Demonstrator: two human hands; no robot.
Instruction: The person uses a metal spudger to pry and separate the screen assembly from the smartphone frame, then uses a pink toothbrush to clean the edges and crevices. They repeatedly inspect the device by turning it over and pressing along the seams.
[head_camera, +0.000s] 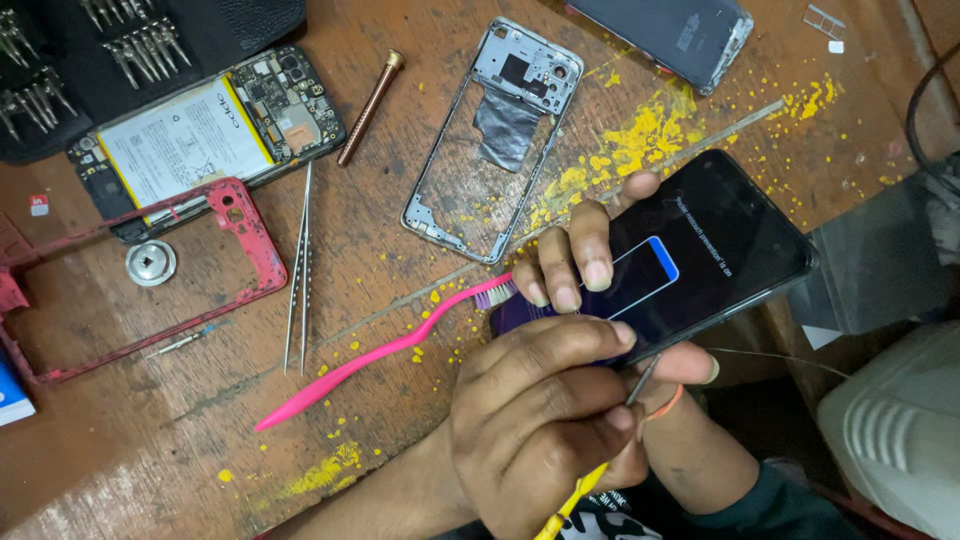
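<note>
black phone (700, 250), screen lit, propped at bench (150, 440) edge. left hand (580, 260) grip clamped on its upper edge, fingers over the glass. right hand (540, 420) grip closed on thin metal tool (642, 380), tip at phone's lower edge. pink toothbrush (380, 352) just beside.

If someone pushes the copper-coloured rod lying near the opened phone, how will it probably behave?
The copper-coloured rod looks round and metal, so it would probably roll sideways on the wooden table. Its wider cap end may make it curve. It seems stiff and rather heavy for its size.
</note>
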